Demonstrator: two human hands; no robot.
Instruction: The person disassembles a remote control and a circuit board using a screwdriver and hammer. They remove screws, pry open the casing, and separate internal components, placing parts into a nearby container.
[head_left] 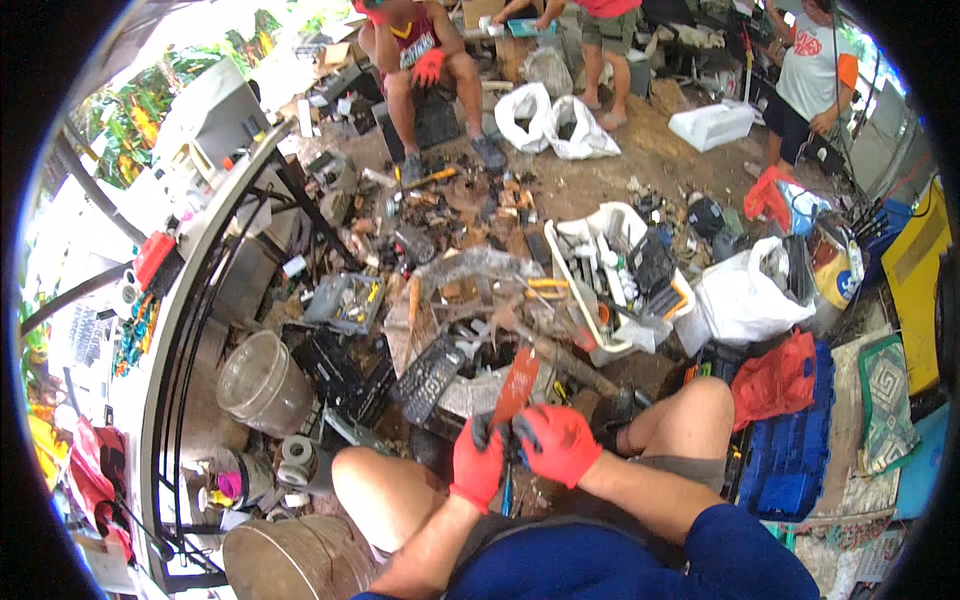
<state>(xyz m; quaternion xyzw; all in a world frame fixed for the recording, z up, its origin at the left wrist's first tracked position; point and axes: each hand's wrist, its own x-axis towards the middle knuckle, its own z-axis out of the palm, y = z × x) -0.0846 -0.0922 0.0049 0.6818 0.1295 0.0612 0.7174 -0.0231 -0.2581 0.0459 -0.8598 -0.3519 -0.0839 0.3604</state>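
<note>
My left hand point(476, 465) and my right hand point(562, 447), both in red work gloves with dark fingertips, meet above my lap. Their fingers are closed and pinched together, and what lies between them is too small and dark to make out. Just beyond the fingertips a flat red strip point(517, 383) slants upward; whether the hands touch it is unclear. Left of it lies a black keyboard point(430, 378), tilted on the scrap. Past the strip runs a rusty metal bar point(570, 365). An orange-handled tool point(414, 300) leans farther off.
A white bin point(555, 250) of scrap parts and a white sack point(755, 300) stand ahead right. Buckets point(265, 380) and a metal-framed table point(215, 235) line my left. On my right lies a blue plastic case point(790, 450). A seated person point(420, 70) and other people are ahead.
</note>
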